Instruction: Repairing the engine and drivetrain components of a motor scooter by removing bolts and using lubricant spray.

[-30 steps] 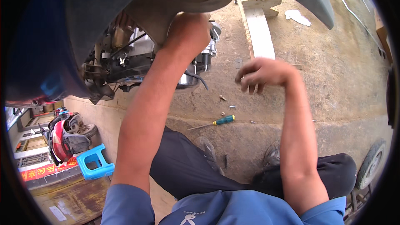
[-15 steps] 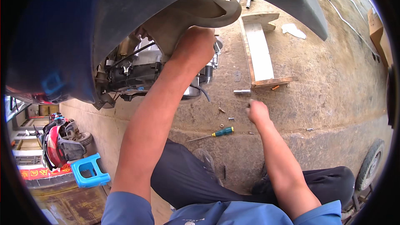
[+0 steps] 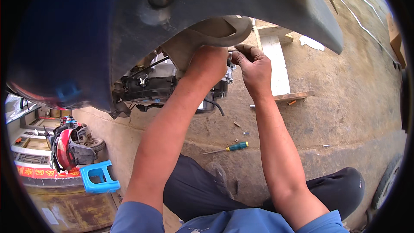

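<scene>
Above me hangs the dark body panel (image 3: 241, 4) of a motor scooter, with a grey plastic guard (image 3: 183, 45) beneath it and the engine (image 3: 151, 88) exposed. My left hand (image 3: 210, 64) reaches in under the guard's rounded end, beside the engine; its fingers are hidden on the far side. Close to its right is my right hand (image 3: 255, 70), thumb and fingers pinched toward the same spot. Whatever is between those fingertips is too small to make out. A black hose (image 3: 215, 105) hangs from the engine below my left wrist.
A green-and-yellow screwdriver (image 3: 237, 146) lies on the concrete near small bolts (image 3: 236, 124). Behind my right hand is a wooden bench (image 3: 278, 73) on its side, with a white rag (image 3: 312, 43) beyond. A blue plastic stool (image 3: 111, 186) stands left; a tyre (image 3: 387, 185) is at right.
My right hand has risen from above the floor to beside my left hand, its fingers now pinched there. The left hand stays under the guard. The whole view has shifted slightly.
</scene>
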